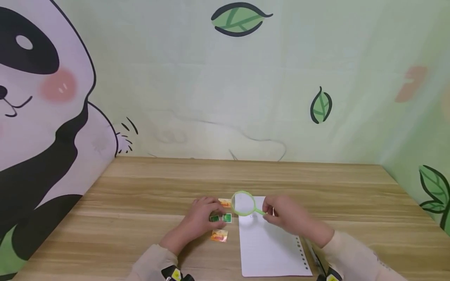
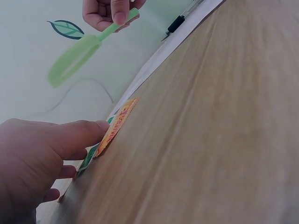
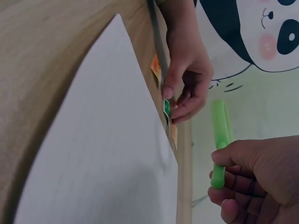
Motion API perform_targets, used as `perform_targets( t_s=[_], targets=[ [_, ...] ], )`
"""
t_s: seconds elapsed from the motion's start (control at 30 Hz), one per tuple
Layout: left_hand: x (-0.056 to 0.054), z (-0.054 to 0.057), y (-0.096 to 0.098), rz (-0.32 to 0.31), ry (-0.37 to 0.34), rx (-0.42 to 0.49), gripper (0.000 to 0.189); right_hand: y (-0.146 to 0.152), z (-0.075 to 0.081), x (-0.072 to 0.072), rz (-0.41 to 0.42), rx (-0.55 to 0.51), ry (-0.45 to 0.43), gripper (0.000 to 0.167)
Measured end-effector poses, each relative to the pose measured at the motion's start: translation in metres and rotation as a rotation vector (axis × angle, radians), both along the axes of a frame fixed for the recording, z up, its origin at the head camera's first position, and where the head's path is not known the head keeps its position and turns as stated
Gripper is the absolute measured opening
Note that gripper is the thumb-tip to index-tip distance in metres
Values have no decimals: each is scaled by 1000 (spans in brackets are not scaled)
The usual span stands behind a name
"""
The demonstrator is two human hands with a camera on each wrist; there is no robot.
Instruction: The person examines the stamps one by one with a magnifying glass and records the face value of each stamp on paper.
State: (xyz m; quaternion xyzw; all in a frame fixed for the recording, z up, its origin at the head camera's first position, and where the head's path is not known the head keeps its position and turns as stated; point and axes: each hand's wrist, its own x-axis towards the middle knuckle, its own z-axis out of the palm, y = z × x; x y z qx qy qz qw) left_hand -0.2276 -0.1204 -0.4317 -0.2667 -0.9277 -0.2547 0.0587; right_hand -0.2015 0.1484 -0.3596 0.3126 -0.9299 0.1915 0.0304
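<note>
Nearest: a slim pen with a black grip lies along the right side of a white, lined paper sheet with punched holes; sheet's long axis runs away from the person. Left of the sheet, a small rectangular orange-and-yellow card lies flat, long side roughly left to right.

Slightly farther: the bare left hand reaches rightward, fingers loosely bent, thumb spread from them. In the gap lies a small dark-green card with a pale border; a brighter green card with a white border sits by the fingertips, just left of the sheet. Left hand is clearly the nearer one to both. Cannot tell whether it pinches either.

At similar depth, the bare right hand grips, between thumb and fingers, the handle of a light-green plastic magnifying glass with a round lens. It is raised above the table. Long axis runs crosswise: handle end right, lens pointing left and slightly away, toward the cards. In the head view the lens overlaps the sheet's far left corner, between the hands.

Farther: a second orange-and-yellow card, just left of the lens in that view. Beyond, a pale-green wall.
</note>
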Motion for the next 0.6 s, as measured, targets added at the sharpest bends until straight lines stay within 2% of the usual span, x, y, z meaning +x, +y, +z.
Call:
perform_targets(
  t_s=[0.33, 0.6],
  targets=[
    [-1, -3, -1, -13, 37, 1, 23, -12, -12, 9, 59, 4, 92, 10],
    [-1, -3, 0, -10, 49, 10, 34, -17, -17, 14, 62, 71, 180, 11]
  ],
)
